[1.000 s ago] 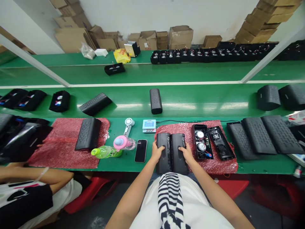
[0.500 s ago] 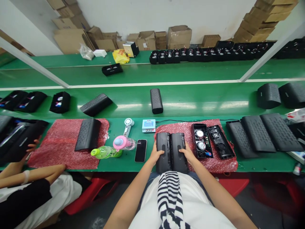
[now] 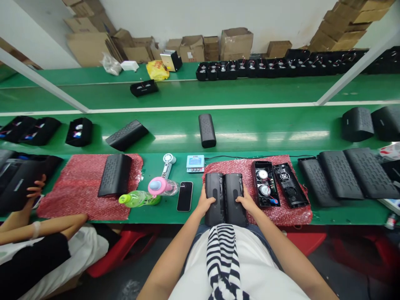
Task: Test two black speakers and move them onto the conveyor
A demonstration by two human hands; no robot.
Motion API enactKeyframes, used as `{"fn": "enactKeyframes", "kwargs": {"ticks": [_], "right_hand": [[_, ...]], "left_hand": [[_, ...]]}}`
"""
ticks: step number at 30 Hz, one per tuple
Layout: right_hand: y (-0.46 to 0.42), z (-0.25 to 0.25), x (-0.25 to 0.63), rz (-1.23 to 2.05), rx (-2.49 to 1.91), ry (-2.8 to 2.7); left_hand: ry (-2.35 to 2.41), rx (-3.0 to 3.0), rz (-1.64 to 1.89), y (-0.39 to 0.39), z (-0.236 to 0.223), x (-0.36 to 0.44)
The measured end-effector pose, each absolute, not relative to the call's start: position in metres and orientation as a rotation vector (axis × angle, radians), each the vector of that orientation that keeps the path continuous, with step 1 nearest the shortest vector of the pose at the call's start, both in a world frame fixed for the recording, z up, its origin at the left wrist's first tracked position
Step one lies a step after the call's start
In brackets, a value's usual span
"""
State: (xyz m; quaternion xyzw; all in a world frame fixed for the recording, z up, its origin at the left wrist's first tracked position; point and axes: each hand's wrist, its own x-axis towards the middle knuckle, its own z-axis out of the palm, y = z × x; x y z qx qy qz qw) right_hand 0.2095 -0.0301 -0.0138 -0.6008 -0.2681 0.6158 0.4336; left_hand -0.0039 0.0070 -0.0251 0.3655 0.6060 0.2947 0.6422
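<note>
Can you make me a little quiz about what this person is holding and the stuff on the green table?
1. True or false: the left hand and the right hand each rest on their own black speaker shell.
2. What lies under the two black speaker shells? A) a red bubble-wrap mat B) a cardboard box C) a blue towel
3. Which thing lies just left of the left hand, flat on the green table?

Key
1. True: one hand on each shell, side by side.
2. A, the red bubble-wrap mat.
3. The black phone, screen up, beside the pink-capped bottle.
</note>
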Motion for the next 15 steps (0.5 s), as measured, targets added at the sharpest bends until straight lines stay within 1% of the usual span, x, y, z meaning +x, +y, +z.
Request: {"fn": "enactKeyframes", "kwargs": {"ticks": [15], "right_hand": [[-0.0312, -0.0193, 0.2109, 1.534, -1.478, -0.690]], "left_hand": [[1.416, 0.868, 0.688, 0.0065, -0.0300, -0.0036]]}}
